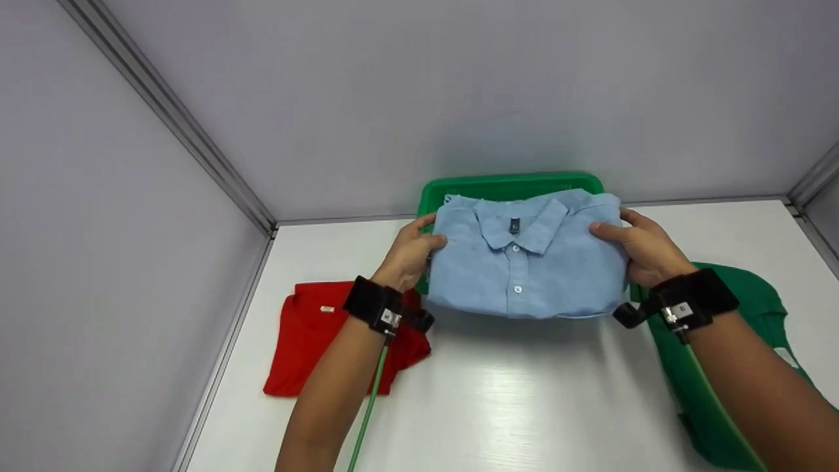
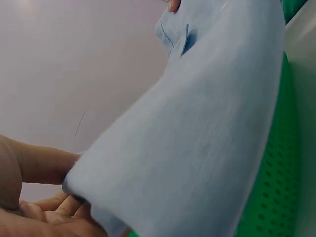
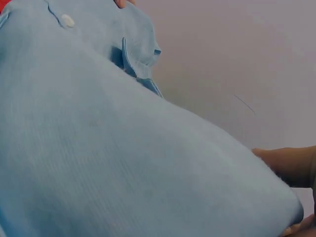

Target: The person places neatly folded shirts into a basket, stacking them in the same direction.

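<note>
A folded light blue shirt (image 1: 472, 262) with its collar and buttons facing up is held between both hands, over the front of a green basket (image 1: 505, 178). My left hand (image 1: 409, 255) grips its left side, thumb on top and fingers underneath. On the opposite side my right hand (image 1: 649, 249) pinches the edge the same way. In the left wrist view the shirt (image 2: 187, 138) hangs in front of the basket's perforated wall (image 2: 276, 173). The right wrist view shows the shirt (image 3: 98, 138) with a white button and the raised collar. Much of the basket is hidden behind the shirt.
A folded red garment (image 1: 305, 347) lies on the white table (image 1: 498, 406) at the left, partly under my left forearm. A folded green garment (image 1: 682, 380) is at the right, partly behind my right arm. Grey panel walls (image 1: 367, 98) stand behind and at the left.
</note>
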`<state>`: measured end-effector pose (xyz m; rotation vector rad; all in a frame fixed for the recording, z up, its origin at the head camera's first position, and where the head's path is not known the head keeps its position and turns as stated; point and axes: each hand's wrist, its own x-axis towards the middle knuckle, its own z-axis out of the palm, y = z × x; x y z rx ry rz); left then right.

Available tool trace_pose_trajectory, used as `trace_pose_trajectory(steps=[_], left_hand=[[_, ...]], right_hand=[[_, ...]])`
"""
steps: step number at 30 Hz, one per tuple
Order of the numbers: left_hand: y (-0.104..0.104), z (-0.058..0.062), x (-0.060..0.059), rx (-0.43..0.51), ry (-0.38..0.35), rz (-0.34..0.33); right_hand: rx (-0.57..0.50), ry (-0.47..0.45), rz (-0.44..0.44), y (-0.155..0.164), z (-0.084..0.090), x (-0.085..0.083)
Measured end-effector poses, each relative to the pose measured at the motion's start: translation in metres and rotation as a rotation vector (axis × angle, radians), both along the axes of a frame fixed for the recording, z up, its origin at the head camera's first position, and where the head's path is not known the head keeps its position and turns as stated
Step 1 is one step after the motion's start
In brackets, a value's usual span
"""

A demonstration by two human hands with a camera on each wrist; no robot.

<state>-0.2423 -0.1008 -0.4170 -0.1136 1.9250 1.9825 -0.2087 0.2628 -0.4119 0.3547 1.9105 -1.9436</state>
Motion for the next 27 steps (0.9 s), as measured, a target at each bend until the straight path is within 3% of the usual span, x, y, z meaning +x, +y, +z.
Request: trace_pose_trajectory(steps=[6,11,13,19,22,27], left_hand=[[-0.001,-0.002,-0.003,0.043,0.059,0.093],[-0.003,-0.006,-0.004,0.138,0.112,0.096],[-0.005,-0.009,-0.003,0.119,0.104,0.07],[-0.008,-0.02,0.004,-0.078,0.12,-0.02],[-0.008,-0.02,0.007,-0.082,0.122,-0.018],[-0.007,-0.019,0.01,-0.059,0.137,-0.017]], right_hand=[[-0.119,0.008,-0.055,-0.009,0.006,-0.01],[-0.162,0.043,-0.041,-0.015,0.004,-0.014],[-0.12,0.049,0.018,-0.015,0.002,-0.015],[0.092,0.033,0.203,-0.005,-0.005,-0.008],[0.13,0.055,0.224,0.0,-0.006,-0.004],[0.128,0.149,0.185,0.01,-0.009,-0.002]])
